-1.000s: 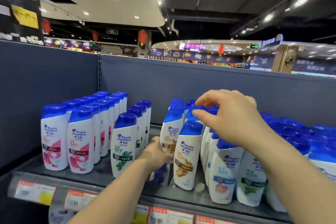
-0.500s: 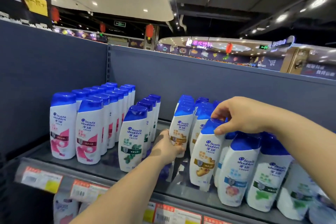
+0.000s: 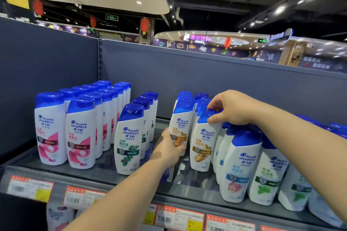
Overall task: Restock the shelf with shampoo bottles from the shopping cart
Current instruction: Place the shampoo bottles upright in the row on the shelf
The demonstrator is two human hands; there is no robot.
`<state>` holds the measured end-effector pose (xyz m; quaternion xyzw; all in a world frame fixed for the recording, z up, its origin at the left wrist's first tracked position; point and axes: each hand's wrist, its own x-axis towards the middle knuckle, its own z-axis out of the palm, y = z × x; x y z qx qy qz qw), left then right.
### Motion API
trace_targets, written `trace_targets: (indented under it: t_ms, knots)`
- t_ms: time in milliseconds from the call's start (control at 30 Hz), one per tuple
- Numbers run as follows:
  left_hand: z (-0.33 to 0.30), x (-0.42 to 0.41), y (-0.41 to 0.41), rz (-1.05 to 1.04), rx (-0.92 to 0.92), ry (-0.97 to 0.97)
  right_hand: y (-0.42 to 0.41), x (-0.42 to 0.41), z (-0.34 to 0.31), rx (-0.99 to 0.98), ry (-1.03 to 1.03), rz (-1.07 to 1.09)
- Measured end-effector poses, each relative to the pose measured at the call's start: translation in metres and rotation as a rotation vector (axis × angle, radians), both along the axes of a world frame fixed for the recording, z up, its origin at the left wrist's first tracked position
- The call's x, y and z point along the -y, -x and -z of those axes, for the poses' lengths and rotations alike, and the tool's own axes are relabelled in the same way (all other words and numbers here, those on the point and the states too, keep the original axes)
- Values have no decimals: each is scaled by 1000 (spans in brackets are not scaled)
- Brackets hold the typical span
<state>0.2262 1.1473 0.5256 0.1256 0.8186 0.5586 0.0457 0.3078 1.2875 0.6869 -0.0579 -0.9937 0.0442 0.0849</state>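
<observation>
Hands grip two upright ginger bottles: left hand (image 3: 169,148) wraps one's base (image 3: 181,129) (probably seated), right hand (image 3: 232,108) pinches the neighbour's cap (image 3: 203,142).

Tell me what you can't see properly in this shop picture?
- Shopping cart: nowhere in the head view, so how many bottles are left is unknown.
- Price tags on the shelf edge: print too small and blurred.
- Bottles at far right: cut off by the picture's edge and blurred.
- Ginger bottle: lower part covered by the left hand.
- Back rows: hidden behind front bottles; the right hand covers some caps.
</observation>
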Motion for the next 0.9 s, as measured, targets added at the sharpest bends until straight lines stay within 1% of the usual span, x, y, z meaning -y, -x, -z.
trace_targets:
  t_ms: [433, 733, 900]
  knots:
    - [-2, 0, -2, 12, 33, -17, 8, -6, 7, -35, 40, -68]
    - [-1, 0, 0, 21, 45, -30, 12, -5, 10, -52, 8, -43]
    - [-5, 2, -2, 25, 103, -11, 13, -6, 10, -37, 24, -57]
